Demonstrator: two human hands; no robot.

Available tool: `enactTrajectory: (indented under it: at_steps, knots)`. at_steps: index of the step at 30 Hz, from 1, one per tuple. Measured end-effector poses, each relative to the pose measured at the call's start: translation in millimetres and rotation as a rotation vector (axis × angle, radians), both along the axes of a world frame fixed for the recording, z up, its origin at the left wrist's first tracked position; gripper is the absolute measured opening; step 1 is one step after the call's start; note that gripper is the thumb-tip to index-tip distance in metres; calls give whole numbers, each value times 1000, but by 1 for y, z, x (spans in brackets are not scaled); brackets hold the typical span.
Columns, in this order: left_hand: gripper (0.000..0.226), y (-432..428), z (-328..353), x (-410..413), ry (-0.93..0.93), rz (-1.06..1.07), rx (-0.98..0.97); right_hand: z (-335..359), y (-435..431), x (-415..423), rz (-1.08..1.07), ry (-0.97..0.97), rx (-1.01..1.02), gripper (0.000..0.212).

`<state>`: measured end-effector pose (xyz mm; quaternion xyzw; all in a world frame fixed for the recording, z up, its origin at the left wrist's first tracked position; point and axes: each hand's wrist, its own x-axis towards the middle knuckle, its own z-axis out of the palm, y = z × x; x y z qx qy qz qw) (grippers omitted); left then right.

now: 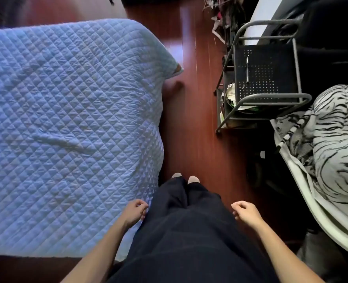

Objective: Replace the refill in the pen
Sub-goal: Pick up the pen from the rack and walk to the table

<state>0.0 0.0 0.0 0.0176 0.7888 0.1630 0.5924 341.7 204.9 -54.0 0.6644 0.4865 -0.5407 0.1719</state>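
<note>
A dark pen (247, 70) lies lengthwise on the black perforated top shelf of a metal cart (267, 76), far ahead and to the right. A small pale piece (244, 86) lies just below its near end; I cannot tell what it is. My left hand (134, 213) hangs beside my left leg at the bed's edge, fingers loosely curled and holding nothing. My right hand (245, 213) hangs by my right leg, also loosely curled and holding nothing. Both hands are far from the pen.
A bed with a pale blue quilted cover (67, 129) fills the left. A strip of red-brown wood floor (191, 119) runs ahead between bed and cart. A tiger-striped cushion (336, 144) rests on a pale chair at the right. My dark trousers and feet are below.
</note>
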Motion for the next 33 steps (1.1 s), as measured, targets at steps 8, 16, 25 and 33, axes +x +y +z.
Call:
enactTrajectory:
  at_steps: [8, 16, 25, 33]
  knots:
    - [20, 16, 0, -45, 57, -93, -129, 5, 110, -115, -28, 143, 167, 13]
    - [32, 107, -18, -136, 98, -214, -86, 5, 180, -179, -73, 130, 207, 18]
    - [26, 311, 4, -196, 28, -138, 155, -8, 205, -150, -132, -87, 87, 15]
    - [18, 437, 2, -228, 102, -266, 172, -23, 284, -154, -281, -104, 6, 15]
